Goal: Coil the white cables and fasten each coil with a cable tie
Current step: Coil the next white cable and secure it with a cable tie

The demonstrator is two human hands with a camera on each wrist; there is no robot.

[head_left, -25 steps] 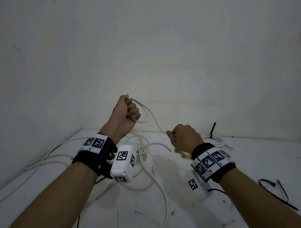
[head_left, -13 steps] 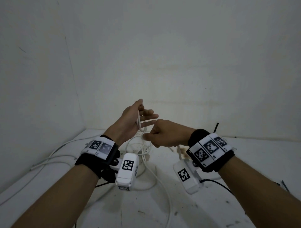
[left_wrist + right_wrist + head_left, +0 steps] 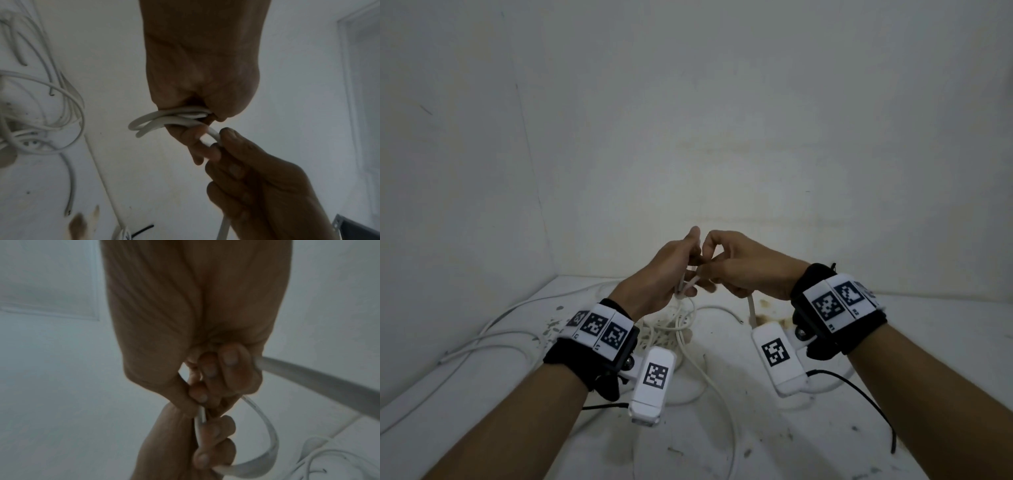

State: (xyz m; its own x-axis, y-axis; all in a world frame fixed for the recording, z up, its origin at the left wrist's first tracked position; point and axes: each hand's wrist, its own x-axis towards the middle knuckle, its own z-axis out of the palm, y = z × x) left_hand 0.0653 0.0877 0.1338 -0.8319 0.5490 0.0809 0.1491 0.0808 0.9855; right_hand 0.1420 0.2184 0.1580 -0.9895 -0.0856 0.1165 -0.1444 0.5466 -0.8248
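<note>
Counting from the left, we see one tangle of loose cables (image 3: 493, 342) on the stained white table (image 3: 928, 342); our left hand (image 3: 664, 274) curls round two small loops of the white cable (image 3: 164, 120), our right hand (image 3: 743, 267) pinches that same cable. White walls (image 3: 722, 120) enclose the corner.
</note>
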